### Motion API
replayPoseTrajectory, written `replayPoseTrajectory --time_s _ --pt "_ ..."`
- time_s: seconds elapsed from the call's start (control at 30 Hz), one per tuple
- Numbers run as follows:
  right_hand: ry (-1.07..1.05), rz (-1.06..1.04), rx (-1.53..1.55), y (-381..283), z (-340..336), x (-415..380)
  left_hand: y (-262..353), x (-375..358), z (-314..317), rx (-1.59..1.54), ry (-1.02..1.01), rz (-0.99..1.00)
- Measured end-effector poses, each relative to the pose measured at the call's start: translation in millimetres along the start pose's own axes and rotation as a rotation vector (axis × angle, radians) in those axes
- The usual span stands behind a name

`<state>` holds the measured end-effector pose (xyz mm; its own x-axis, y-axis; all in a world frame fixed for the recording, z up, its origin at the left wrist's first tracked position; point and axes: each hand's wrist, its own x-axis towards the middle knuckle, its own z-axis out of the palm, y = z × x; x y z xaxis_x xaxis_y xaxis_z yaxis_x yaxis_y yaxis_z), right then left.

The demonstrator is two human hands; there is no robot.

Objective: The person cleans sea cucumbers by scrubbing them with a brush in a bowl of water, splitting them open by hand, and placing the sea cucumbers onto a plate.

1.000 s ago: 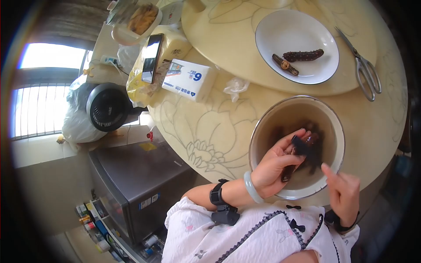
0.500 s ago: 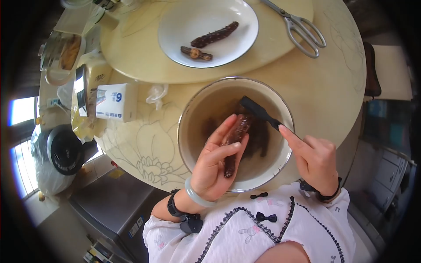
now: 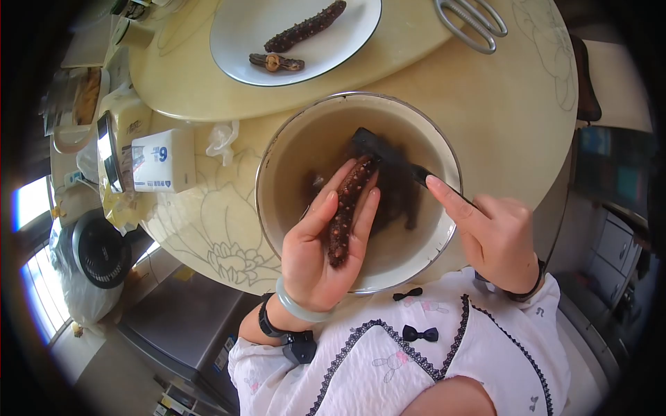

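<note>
A dark brown, knobbly sea cucumber lies lengthwise in the palm of my left hand, with thumb and fingers cupped along its sides. My right hand grips the handle of a black brush, index finger stretched along it. The brush head is by the far end of the sea cucumber; whether they touch is hard to tell. Both are over a white enamel basin of murky brownish water, where more dark shapes show below the surface, too blurred to make out.
Beyond the basin, a white plate bears another sea cucumber and a shorter brown piece. Metal scissors lie at the back right. To the left stand a tissue pack and a crumpled plastic bag.
The view has shifted, so the plate and scissors sit higher in the picture. My left hand has turned and opened its palm upward, showing more of the sea cucumber. The right hand keeps the brush.
</note>
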<state>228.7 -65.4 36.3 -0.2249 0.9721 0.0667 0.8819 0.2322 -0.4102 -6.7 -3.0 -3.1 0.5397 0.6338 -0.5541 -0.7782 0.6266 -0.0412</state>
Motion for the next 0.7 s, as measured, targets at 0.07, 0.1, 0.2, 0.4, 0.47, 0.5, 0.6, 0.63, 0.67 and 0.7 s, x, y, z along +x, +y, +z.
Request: replayPoseTrajectory --time_s 0.07,0.1,0.2,0.4,0.47,0.5,0.6,0.63,0.67,0.7 --pt "-0.102 -0.072 0.039 -2 -5 0 0 0 2 0.003 0.007 0.009" --pt "-0.104 -0.071 0.043 -4 -3 -1 0 -1 4 -0.022 0.007 0.005" --pt "-0.080 -0.128 0.124 -5 3 -3 2 -1 0 -0.074 0.015 -0.026" --pt "-0.028 -0.124 0.074 -4 11 -4 2 -1 1 -0.104 0.079 -0.035" --pt "0.008 -0.134 0.039 -2 12 -5 2 0 0 -0.209 -0.005 -0.071" --pt "0.008 -0.133 0.038 0 10 -3 1 0 2 -0.206 0.017 -0.068" --pt "0.001 0.013 -0.035 1 0 4 1 1 6 -0.175 0.050 -0.067" --pt "-0.074 -0.071 0.046 -5 -1 1 1 1 7 -0.146 0.068 -0.075" --pt "-0.150 -0.152 0.126 -8 -1 -2 2 0 5 -0.147 0.071 -0.078" --pt "-0.151 -0.147 0.125 -6 -1 -2 2 -1 3 -0.151 0.039 -0.085"
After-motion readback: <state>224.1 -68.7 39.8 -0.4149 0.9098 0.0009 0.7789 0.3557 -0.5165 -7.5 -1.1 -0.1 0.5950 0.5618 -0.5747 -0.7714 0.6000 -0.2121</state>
